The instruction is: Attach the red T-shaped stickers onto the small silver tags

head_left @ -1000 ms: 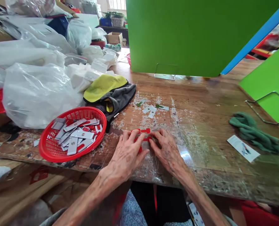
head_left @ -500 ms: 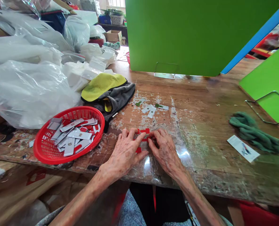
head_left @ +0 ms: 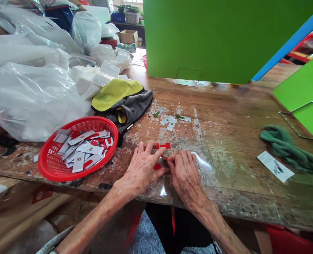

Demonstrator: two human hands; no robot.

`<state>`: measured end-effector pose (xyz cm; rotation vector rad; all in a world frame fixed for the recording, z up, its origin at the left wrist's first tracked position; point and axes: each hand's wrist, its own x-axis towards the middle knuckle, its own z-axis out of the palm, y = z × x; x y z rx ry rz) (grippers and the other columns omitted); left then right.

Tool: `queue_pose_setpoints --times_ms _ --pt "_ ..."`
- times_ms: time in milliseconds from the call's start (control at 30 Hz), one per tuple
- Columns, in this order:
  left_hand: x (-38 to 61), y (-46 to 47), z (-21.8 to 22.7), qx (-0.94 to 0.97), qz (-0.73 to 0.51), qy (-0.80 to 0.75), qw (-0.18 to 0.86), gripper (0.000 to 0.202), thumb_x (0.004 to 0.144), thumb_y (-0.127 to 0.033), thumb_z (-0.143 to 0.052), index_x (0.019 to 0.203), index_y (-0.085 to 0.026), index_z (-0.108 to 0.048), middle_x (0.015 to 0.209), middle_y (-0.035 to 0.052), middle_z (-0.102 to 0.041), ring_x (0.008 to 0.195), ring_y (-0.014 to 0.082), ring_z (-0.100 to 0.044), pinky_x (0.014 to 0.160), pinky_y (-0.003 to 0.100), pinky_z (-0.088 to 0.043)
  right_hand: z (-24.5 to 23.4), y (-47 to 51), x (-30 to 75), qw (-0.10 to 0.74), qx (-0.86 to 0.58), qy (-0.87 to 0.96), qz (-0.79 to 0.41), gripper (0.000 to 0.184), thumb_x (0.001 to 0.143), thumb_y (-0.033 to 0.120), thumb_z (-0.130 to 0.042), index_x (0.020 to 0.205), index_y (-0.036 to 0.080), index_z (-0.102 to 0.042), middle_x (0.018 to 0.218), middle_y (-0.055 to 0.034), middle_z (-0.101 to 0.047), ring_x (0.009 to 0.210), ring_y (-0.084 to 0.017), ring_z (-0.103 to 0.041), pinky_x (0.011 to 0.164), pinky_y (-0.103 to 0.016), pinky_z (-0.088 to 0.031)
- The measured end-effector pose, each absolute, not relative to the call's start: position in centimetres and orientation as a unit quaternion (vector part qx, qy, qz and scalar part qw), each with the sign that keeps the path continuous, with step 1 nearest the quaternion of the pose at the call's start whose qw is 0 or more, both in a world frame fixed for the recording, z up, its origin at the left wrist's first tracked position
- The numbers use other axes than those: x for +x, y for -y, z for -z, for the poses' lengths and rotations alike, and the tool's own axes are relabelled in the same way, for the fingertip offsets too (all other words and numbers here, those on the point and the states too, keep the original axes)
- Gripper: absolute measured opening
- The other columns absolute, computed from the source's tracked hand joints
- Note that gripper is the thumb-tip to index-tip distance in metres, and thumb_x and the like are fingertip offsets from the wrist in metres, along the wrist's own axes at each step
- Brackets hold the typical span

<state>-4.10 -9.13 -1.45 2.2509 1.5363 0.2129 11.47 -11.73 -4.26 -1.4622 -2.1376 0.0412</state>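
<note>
Red strip [head_left: 164, 158], one, between left hand [head_left: 142, 167], fingers spread, and right hand [head_left: 186, 174], fingertips bunched at its end, pinch or mere touch impossible to tell; presumably light, thin, bendable, slightly slick; best taken by edge beside right fingertips.

- The light is daylight-like and moderately bright; the window [head_left: 132, 1] at the top edge is washed out to white.
- The table [head_left: 225, 137] is also nearly white at its far end, upper centre.
- A strong glare lies just right of the right hand [head_left: 185, 174], with a smaller spot between the wrists.
- The left hand [head_left: 144, 165] is clearly lit, with soft shadow underneath.
- The bag [head_left: 37, 102] at left has pale highlights.
- Below the table, the lower centre is almost black.
- Toward the side edges, shapes look stretched.
- The print on the card [head_left: 275, 166] is too blurred for reading.
</note>
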Motion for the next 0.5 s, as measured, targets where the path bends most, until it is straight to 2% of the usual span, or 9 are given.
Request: queue_pose_setpoints --times_ms 100,167,233,300,367,500 --pt "-4.2 9.2 1.1 0.800 -0.095 -0.556 0.206 0.053 0.087 -0.027 -0.066 0.139 -0.025 -0.056 0.134 0.0124 -0.051 0.116 0.0347 -0.047 0.101 0.058 -0.043 3.2 12.3 12.2 0.343 -0.539 0.766 -0.070 0.019 0.100 0.013 -0.040 0.086 0.024 -0.049 0.083 -0.0048 -0.056 0.081 -0.023 -0.052 0.074 -0.038 -0.045" --pt "-4.3 9.6 0.4 0.788 -0.147 -0.557 0.215 0.049 0.083 -0.022 -0.066 0.132 -0.022 -0.059 0.131 0.0124 -0.052 0.117 0.0341 -0.047 0.102 0.057 -0.043 2.4 12.6 12.7 0.380 -0.538 0.744 -0.114 0.017 0.100 0.013 -0.042 0.087 0.024 -0.046 0.083 -0.0029 -0.054 0.080 -0.021 -0.051 0.072 -0.035 -0.044" --pt "-4.3 10.1 -0.4 0.765 -0.213 -0.544 0.271 0.038 0.082 -0.024 -0.066 0.120 -0.019 -0.064 0.122 0.0107 -0.055 0.115 0.0301 -0.050 0.102 0.052 -0.044 1.7 13.0 13.1 0.393 -0.536 0.735 -0.136 0.016 0.099 0.012 -0.043 0.088 0.024 -0.046 0.084 -0.0020 -0.054 0.080 -0.020 -0.051 0.071 -0.034 -0.043" --pt "-4.2 10.6 -1.1 0.721 -0.258 -0.531 0.361 0.025 0.085 -0.037 -0.064 0.103 -0.019 -0.066 0.108 0.0071 -0.059 0.104 0.0247 -0.056 0.095 0.043 -0.049 1.2 13.3 13.2 0.401 -0.530 0.732 -0.149 0.015 0.098 0.012 -0.043 0.089 0.023 -0.047 0.085 -0.0015 -0.053 0.081 -0.019 -0.051 0.071 -0.033 -0.043" --pt "-4.0 10.9 -1.4 0.681 -0.272 -0.531 0.424 0.028 0.087 -0.048 -0.061 0.089 -0.020 -0.064 0.097 0.0039 -0.060 0.092 0.0211 -0.059 0.083 0.036 -0.052 0.8 13.6 13.2 0.406 -0.527 0.730 -0.160 0.015 0.099 0.012 -0.044 0.089 0.023 -0.047 0.085 -0.0010 -0.052 0.081 -0.018 -0.051 0.071 -0.032 -0.042" --pt "-4.0 9.9 -0.8 0.675 -0.287 -0.531 0.424 0.030 0.090 -0.048 -0.056 0.088 -0.020 -0.067 0.094 0.0032 -0.062 0.084 0.0184 -0.062 0.075 0.032 -0.051 0.9 13.7 13.5 0.418 -0.536 0.712 -0.177 0.016 0.099 0.013 -0.045 0.088 0.023 -0.047 0.085 -0.0004 -0.052 0.079 -0.017 -0.052 0.071 -0.030 -0.042"
